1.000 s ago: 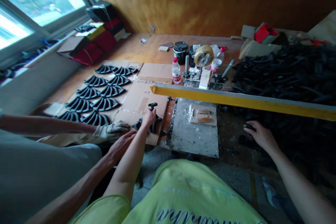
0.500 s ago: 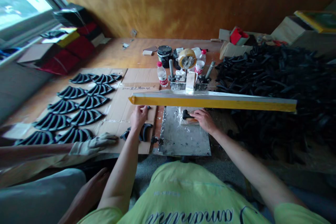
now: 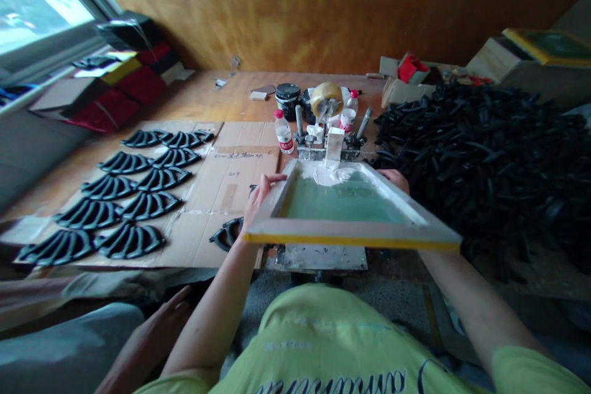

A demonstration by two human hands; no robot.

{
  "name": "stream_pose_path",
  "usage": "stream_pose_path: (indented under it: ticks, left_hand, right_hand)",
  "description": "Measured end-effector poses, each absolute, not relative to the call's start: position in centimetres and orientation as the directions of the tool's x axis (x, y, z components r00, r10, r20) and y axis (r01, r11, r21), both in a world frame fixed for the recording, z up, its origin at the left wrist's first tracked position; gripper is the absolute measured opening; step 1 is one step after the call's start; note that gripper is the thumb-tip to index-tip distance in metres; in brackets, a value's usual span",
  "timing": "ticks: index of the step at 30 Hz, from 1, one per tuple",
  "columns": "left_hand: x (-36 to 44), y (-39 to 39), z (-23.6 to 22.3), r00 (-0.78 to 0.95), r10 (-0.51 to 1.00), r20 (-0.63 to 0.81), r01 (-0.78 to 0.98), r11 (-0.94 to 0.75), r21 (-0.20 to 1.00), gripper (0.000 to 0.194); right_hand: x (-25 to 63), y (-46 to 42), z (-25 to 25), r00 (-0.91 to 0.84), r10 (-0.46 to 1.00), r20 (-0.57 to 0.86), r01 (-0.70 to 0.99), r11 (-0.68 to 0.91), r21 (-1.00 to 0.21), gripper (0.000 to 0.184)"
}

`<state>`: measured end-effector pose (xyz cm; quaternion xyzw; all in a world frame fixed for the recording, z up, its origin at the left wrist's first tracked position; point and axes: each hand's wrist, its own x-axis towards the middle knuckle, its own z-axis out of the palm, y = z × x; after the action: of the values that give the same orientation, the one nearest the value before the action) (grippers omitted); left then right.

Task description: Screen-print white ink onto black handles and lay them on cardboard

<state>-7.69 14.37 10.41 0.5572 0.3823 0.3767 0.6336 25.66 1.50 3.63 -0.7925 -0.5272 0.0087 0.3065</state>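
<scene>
A screen printing frame (image 3: 355, 229) with a greenish mesh and a yellow lower edge is tilted over a grey metal base plate (image 3: 323, 257). My left hand (image 3: 259, 198) is at its left bar, fingertips against the edge. At the opposite bar, my right hand (image 3: 396, 180) has its fingers on the edge, partly hidden by the frame. White paste (image 3: 335, 173) lies at the far end of the mesh. Curved black plastic pieces (image 3: 226, 234) rest on cardboard (image 3: 231, 181) by my left forearm; a small black bit shows behind that hand.
Rows of black curved pieces (image 3: 133, 203) lie on the left. A large pile of loose black pieces (image 3: 489, 160) is on the right. Bottles (image 3: 284, 132), a tub (image 3: 288, 101) and a tape roll (image 3: 325, 101) stand behind the clamp. A co-worker's hand (image 3: 161, 326) is at lower left.
The frame has swung down from its raised, edge-on position, and its mesh now shows. Both my hands have moved to its sides. The co-worker's gloved hand has drawn back leftward.
</scene>
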Motion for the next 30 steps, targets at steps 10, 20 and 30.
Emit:
stream_pose_path:
  ticks: [10,20,30]
  left_hand:
    - [-10.0,10.6,1.5,0.431,0.841,-0.326,0.148,0.29,0.945,0.068]
    - [-10.1,11.0,-1.8,0.356,0.879,-0.318,0.3,0.215,0.929,0.055]
    - [-9.9,10.8,-1.7,0.342,0.875,-0.343,0.255,0.265,0.93,0.057]
  right_hand:
    - [20.6,12.2,9.6,-0.011,0.956,0.294,0.998,0.028,-0.053,0.043]
    - [16.9,10.4,5.9,0.123,0.992,0.003,0.992,-0.123,0.015,0.015]
    - [15.5,6.2,7.6,-0.398,0.916,-0.041,0.91,0.388,-0.148,0.006]
